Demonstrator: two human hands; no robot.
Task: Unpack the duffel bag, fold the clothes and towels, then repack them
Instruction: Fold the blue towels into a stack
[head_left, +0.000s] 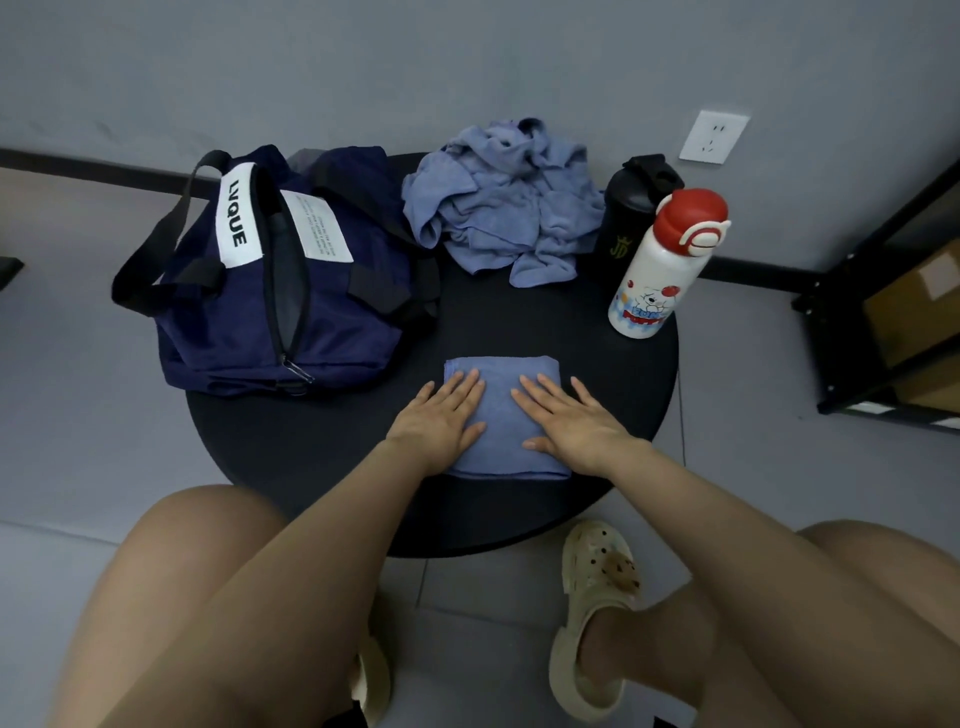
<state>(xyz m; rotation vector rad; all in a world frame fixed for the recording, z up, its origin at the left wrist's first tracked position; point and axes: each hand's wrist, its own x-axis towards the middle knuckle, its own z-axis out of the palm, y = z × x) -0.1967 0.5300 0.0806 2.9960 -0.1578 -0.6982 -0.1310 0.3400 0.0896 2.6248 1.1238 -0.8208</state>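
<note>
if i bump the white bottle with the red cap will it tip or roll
Probably tips fairly easily: the white bottle is tall and narrow, standing upright near the edge of the round table. Once down, its round body would likely roll, maybe off the table. How full it is can't be seen, so its weight is uncertain.

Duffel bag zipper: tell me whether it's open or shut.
Open. The duffel bag lies on the round table with its top zipper parted, a dark gap showing between the teeth.
</note>
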